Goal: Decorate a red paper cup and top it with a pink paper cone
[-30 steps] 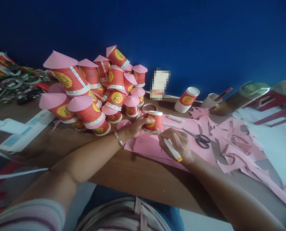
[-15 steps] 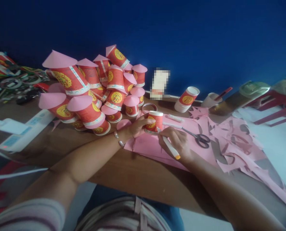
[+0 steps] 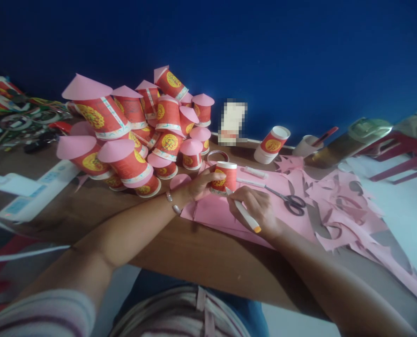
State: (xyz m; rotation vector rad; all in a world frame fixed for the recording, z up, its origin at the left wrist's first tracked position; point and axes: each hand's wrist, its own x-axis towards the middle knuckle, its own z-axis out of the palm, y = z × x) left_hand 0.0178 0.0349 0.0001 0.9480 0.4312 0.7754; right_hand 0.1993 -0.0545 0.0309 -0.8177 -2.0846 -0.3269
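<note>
A red paper cup (image 3: pixel 230 175) with a yellow emblem and white edges is gripped by my left hand (image 3: pixel 202 184), its thumb across the cup's side. My right hand (image 3: pixel 256 206) is closed around a white marker (image 3: pixel 246 216) with an orange end. The marker's tip meets the cup's lower white band, where a pattern shows. Beneath both hands lies pink paper (image 3: pixel 213 215). Scissors (image 3: pixel 293 204) with dark handles rest on that paper, just beyond my right hand. A white pen or cap (image 3: pixel 256 172) lies behind them.
Several red cups with pink cone tops (image 3: pixel 124 159) are piled at left. Pink paper scraps (image 3: pixel 349 206) spread over the right side. Stacked cups (image 3: pixel 271 146), a white cup (image 3: pixel 306 146) and a tape roll (image 3: pixel 218 156) stand behind. A power strip (image 3: pixel 36 192) lies far left.
The marker tip has shifted slightly left along the cup's lower band, with my right hand following. My left hand keeps its hold on the cup.
</note>
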